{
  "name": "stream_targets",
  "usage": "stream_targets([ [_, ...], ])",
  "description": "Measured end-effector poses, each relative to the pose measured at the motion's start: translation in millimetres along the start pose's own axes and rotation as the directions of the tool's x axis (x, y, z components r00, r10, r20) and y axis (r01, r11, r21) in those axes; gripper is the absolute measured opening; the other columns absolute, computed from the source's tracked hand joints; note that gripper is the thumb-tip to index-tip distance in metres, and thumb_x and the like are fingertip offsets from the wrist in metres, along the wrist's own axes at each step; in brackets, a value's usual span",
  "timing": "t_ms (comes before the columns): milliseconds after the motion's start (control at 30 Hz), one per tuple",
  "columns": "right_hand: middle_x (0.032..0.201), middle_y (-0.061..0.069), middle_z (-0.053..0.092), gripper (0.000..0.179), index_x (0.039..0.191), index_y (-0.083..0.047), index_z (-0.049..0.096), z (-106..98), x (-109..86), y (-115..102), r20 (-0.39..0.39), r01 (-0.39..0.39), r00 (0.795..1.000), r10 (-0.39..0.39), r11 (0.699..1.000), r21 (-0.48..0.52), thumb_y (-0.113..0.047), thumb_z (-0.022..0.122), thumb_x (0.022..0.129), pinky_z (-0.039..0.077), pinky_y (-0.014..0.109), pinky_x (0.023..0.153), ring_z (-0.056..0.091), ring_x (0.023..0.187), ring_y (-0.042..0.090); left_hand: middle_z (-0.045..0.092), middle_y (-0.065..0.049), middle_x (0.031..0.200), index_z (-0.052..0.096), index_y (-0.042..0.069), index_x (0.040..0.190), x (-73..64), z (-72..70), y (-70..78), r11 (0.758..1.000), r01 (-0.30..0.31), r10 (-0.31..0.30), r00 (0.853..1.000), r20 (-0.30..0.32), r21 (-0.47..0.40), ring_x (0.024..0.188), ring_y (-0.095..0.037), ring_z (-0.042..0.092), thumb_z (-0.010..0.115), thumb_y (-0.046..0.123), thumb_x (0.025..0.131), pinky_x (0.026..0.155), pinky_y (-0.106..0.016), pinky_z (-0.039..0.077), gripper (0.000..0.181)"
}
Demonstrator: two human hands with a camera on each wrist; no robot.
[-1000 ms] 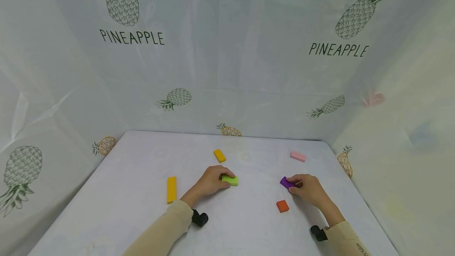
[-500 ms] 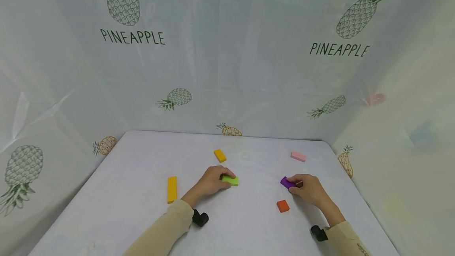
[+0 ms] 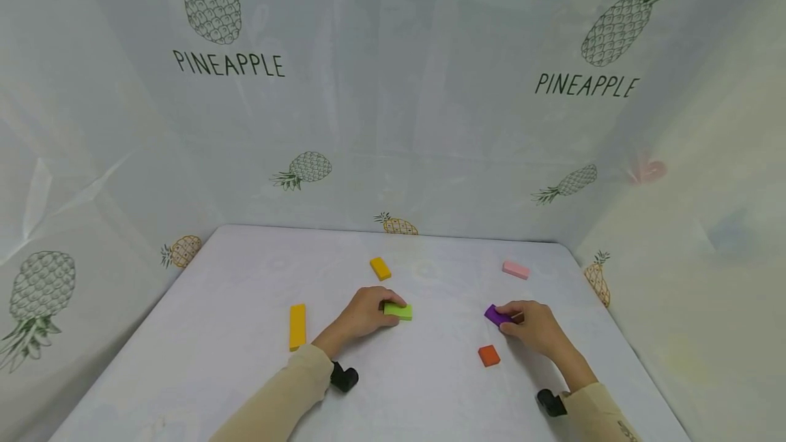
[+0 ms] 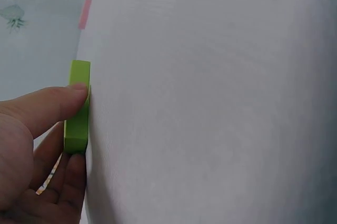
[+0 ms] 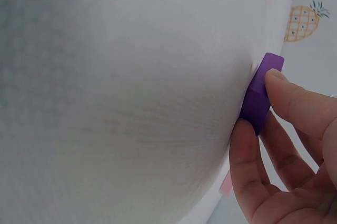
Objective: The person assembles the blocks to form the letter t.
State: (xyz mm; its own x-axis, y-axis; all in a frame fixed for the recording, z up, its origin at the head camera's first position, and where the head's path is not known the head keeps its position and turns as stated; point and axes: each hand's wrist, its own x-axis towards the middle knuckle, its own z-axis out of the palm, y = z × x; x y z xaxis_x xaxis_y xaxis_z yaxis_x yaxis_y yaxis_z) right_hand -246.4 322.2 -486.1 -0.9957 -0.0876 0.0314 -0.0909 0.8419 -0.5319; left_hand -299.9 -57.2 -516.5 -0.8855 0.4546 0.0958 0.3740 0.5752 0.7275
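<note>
Near the middle of the table, my left hand [image 3: 366, 312] pinches a lime-green block [image 3: 399, 311] between thumb and fingers. The left wrist view shows the thumb lying across one face of the green block [image 4: 79, 124], with fingertips at its lower end. Farther right, my right hand [image 3: 535, 325] grips a purple block [image 3: 495, 316] by its right end. In the right wrist view the thumb presses one side of the purple block [image 5: 258, 98] and fingers touch its lower end. Both blocks appear to be on the white table surface.
An orange-red block [image 3: 488, 356] lies just in front of the purple one. A pink block [image 3: 515, 269] and a short yellow block [image 3: 380, 269] are farther back. A long yellow block [image 3: 297, 327] lies left of my left hand. A pineapple-print curtain [image 3: 393, 101] surrounds the white table [image 3: 184, 360].
</note>
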Motion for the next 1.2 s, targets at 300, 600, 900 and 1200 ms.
stream_targets([
  [300,0.119,0.017,0.074,0.032,0.124,-0.007,0.079,-1.1,-0.4,0.0,0.002,0.005,1.000,-0.005,1.000,-0.009,-0.010,0.083,0.092,0.063,0.049,0.089,0.069,0.102,0.029,0.074,0.015,0.113,0.083,0.027,0.118,-2.4,-4.7,-3.4,0.999,-0.019,0.020,1.000,0.022,-0.028,0.094,-0.010,0.057,0.083,0.012,0.092,0.085,-0.028,0.049,0.030],
  [600,0.119,0.017,0.074,0.031,0.123,-0.006,0.079,-1.1,-1.7,0.4,0.001,0.010,1.000,-0.010,1.000,0.004,-0.008,0.082,0.092,0.063,0.049,0.088,0.069,0.102,0.029,0.075,0.018,0.117,0.083,0.030,0.119,-2.9,-4.8,-5.7,0.999,-0.020,0.022,0.999,0.031,-0.041,0.099,-0.009,0.059,0.084,0.014,0.092,0.091,-0.030,0.049,0.031],
  [900,0.120,0.018,0.073,0.031,0.122,-0.005,0.079,-2.0,-1.6,-0.1,0.009,0.040,0.999,-0.040,0.999,0.015,-0.006,0.082,0.092,0.063,0.048,0.087,0.068,0.100,0.028,0.074,0.015,0.117,0.082,0.029,0.120,-1.9,-5.9,-5.7,1.000,-0.013,0.013,0.999,0.048,-0.014,0.098,-0.011,0.058,0.083,0.014,0.093,0.088,-0.030,0.050,0.031],
  [1200,0.118,0.015,0.073,0.032,0.123,-0.005,0.078,-3.6,0.0,0.4,0.031,0.091,0.995,-0.090,0.995,-0.033,-0.004,0.082,0.091,0.063,0.048,0.087,0.066,0.098,0.025,0.074,0.014,0.120,0.081,0.029,0.121,-2.1,-7.2,-2.2,1.000,-0.021,0.021,0.999,0.049,0.012,0.103,-0.010,0.060,0.083,0.013,0.093,0.093,-0.032,0.051,0.032],
])
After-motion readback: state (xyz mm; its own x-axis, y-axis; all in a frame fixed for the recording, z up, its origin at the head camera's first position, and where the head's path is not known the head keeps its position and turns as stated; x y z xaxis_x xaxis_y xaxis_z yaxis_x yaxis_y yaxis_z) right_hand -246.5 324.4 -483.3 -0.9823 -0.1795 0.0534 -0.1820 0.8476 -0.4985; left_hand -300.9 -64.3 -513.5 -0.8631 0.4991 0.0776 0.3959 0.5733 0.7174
